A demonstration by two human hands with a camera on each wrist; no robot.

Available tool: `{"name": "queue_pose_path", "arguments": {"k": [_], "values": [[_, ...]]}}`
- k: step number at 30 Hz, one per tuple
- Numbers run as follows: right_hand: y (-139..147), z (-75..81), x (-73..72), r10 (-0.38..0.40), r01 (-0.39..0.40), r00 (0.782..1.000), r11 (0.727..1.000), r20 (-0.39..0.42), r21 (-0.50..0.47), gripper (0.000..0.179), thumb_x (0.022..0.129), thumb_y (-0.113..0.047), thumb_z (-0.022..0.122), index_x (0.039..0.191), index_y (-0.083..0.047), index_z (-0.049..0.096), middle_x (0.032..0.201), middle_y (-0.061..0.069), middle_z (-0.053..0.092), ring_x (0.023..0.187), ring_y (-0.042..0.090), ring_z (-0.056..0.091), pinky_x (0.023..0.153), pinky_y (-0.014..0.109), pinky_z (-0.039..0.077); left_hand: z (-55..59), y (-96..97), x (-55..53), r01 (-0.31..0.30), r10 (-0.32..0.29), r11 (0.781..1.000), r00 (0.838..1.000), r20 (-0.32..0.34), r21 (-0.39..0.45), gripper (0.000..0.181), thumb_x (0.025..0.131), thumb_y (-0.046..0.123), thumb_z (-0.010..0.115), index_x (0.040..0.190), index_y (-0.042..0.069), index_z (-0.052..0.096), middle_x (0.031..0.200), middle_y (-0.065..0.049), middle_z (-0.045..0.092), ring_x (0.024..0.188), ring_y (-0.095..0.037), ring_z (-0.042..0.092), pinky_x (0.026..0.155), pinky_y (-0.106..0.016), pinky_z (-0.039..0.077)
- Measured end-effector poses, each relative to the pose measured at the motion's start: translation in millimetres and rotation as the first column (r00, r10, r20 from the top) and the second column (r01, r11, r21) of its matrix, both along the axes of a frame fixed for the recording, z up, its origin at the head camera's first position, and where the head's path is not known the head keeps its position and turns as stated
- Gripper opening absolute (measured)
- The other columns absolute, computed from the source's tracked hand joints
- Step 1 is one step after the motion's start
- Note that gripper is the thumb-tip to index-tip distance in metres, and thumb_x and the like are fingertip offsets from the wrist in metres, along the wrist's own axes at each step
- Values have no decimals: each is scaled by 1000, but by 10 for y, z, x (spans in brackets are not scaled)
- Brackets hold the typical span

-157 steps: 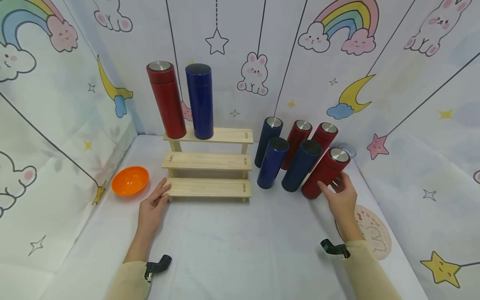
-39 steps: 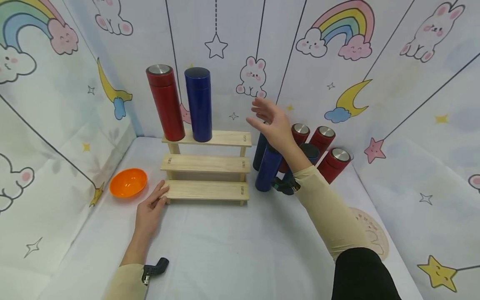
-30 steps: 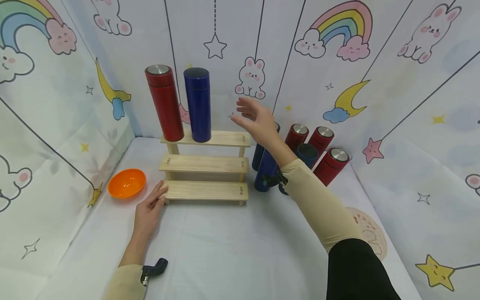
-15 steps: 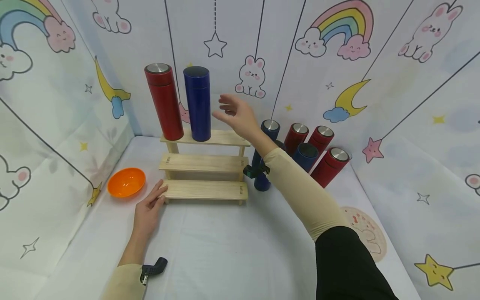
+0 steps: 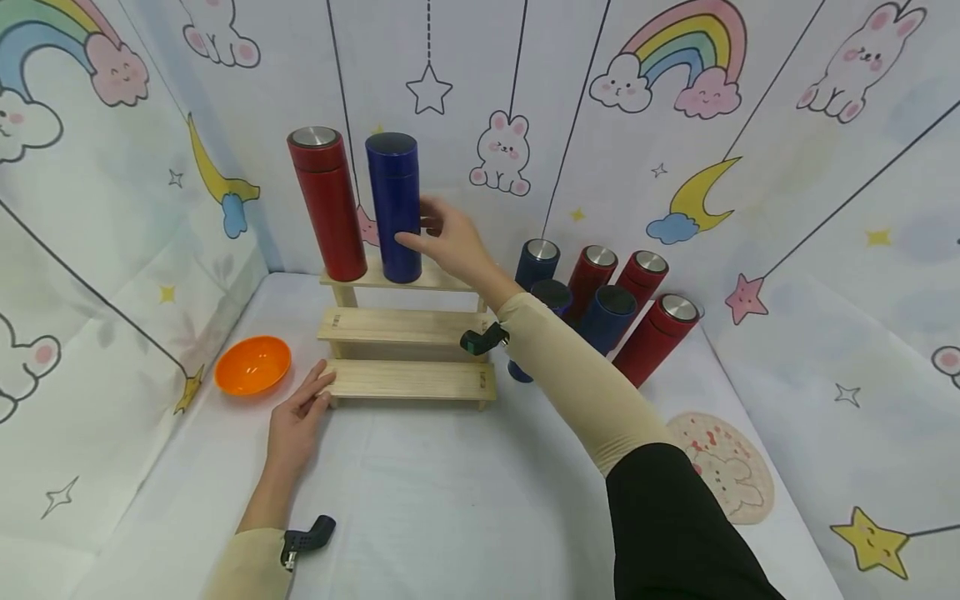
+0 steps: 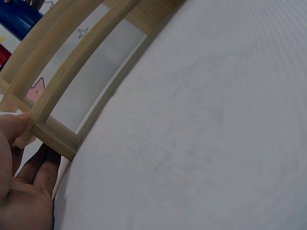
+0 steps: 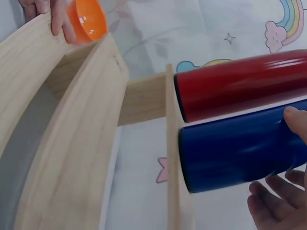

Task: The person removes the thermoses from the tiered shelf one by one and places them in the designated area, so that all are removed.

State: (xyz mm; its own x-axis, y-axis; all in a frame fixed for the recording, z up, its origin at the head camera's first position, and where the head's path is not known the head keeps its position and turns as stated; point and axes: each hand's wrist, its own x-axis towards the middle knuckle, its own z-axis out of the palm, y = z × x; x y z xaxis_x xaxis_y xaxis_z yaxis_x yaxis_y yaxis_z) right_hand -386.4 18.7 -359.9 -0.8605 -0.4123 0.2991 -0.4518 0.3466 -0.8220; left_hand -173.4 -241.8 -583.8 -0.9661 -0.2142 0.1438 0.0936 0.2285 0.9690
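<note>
A three-tier wooden stand stands on the white table, and my left hand grips the left end of its lowest step. In the left wrist view, the fingers reach behind the stand's leg. On the top step a red thermos with a silver lid and a blue thermos stand upright side by side. My right hand is at the blue one's right side, thumb across its front. In the right wrist view, its fingers spread loosely just below the blue thermos.
Right of the stand is a group of several red and blue thermoses, partly hidden by my right forearm. An orange bowl sits left of the stand. A round bunny-print mat lies at the right. Patterned cloth walls surround the table.
My right hand has left the red thermos in the right-hand group and moved up and left to the blue thermos on the top step. My left hand stays at the stand.
</note>
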Motion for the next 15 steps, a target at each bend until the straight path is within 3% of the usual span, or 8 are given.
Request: {"name": "queue_pose_path", "arguments": {"k": [8,15], "values": [[-119,-89,41,-38,38,999,999,24,-7,73,95,-37,87,155,-11,55,142,7,68,124,17,69,104,31,56,-2,7,-18,-10,11,1000,999,31,-22,39,113,7,59,152,5,63,169,-4,44,158,-18,37,107,-6,38],[-152,-106,112,-73,74,997,996,16,-44,71,96,-35,87,154,-10,56,140,7,70,121,17,70,103,32,58,-18,6,-7,-9,9,1000,1000,1,-5,38,112,10,62,149,9,67,167,1,48,155,-14,41,107,-8,41]]}}
